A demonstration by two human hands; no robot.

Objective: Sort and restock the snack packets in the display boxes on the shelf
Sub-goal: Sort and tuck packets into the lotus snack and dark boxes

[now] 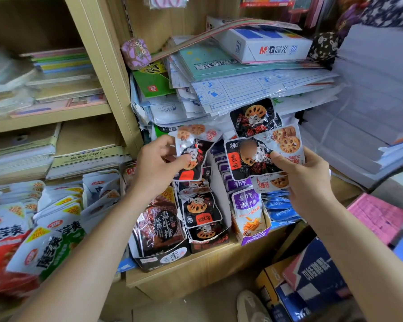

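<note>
Snack packets (242, 169) in both hands (157, 166) (306, 176)

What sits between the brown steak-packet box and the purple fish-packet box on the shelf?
Head view: the box of black lotus-root packets stands between the brown steak-packet box and the purple fish-packet box.

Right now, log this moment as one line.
left hand: grips lotus-root packets | right hand: grips fanned packet stack | display boxes: below hands
</note>
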